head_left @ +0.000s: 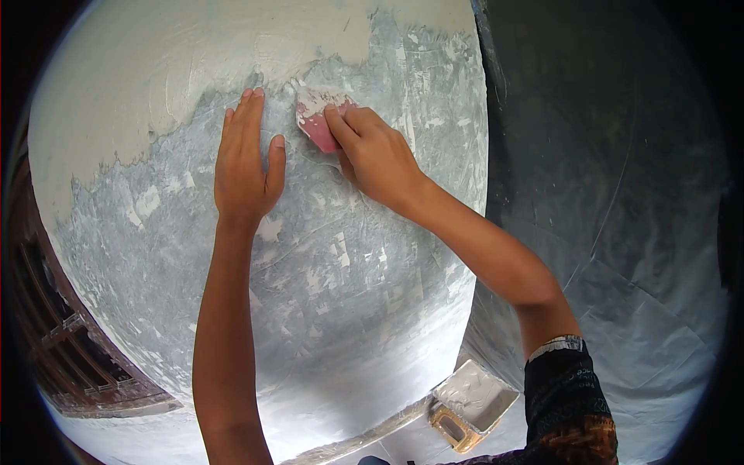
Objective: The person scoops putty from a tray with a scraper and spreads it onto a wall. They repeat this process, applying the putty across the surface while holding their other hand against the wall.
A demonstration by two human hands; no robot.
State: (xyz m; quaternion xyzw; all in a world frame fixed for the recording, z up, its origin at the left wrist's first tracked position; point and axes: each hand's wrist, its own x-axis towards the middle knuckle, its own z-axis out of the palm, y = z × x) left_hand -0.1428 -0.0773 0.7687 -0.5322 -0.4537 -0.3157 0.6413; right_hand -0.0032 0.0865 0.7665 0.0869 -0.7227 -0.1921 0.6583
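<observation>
My left hand (246, 167) lies flat on the wall, fingers stretched upward and thumb apart, its tips close to the edge of the cream putty coat (194, 70). To its right, my right hand (380, 151) grips a pink putty spreader (319, 130) between thumb and fingers. White putty is smeared over the spreader's upper part, and its edge rests against the wall near the putty border. Beneath both hands the wall (333, 271) is grey, with scattered white patches.
A tray of putty (473, 391) stands on the floor at the lower right, with a yellowish frame-like item (456, 428) beside it. Brown window bars (70, 349) are at the left. Dark plastic sheeting (612, 194) covers the right side beyond the wall's edge.
</observation>
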